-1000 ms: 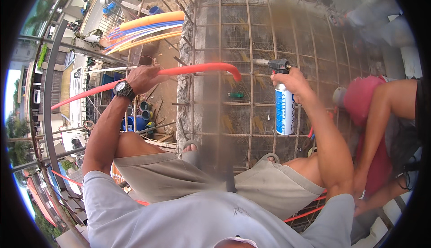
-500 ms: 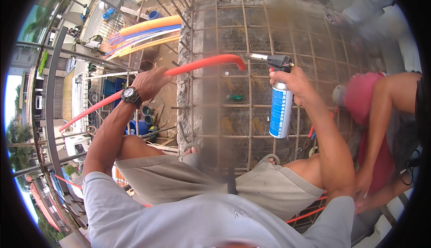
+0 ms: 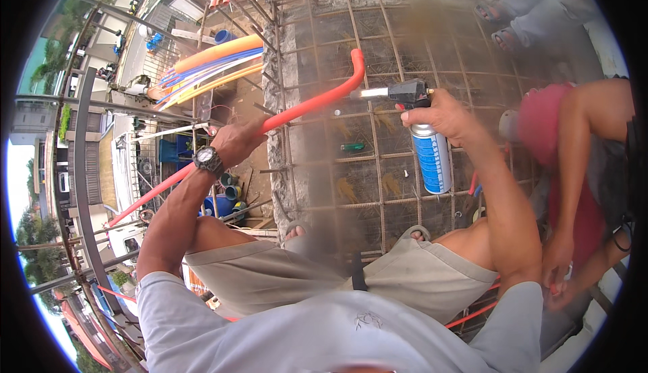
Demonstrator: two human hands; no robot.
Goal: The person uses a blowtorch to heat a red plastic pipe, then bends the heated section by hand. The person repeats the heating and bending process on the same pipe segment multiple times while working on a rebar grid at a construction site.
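Head view: the left hand (image 3: 237,140) is clamped around an orange-red conduit pipe (image 3: 307,104), gripping it about midway along its visible length. The pipe is smooth and slim; below and left of that hand it runs straight down past the slab edge, and up and right of it the pipe rises to a curved bend (image 3: 356,63) whose short end points upward. The right hand (image 3: 442,113) is closed around the neck of a blue-and-white gas canister (image 3: 432,157) that hangs below the fist, topped by a black torch head (image 3: 408,92). The torch's silver nozzle (image 3: 368,93) points left from the right hand and ends just beside the pipe, below the bend; whether it touches cannot be told. The two hands are well apart, with the bend between and above them.

Under both hands lies a rebar mesh (image 3: 391,170) over rough concrete. Left of the left hand the slab ends at a ragged edge (image 3: 277,137) with an open drop to clutter below. Beyond that hand lie bundled orange and blue pipes (image 3: 216,63). Right of the right hand, close by, crouches another person in a red top (image 3: 560,170). The wearer's knees fill the space beneath the hands.
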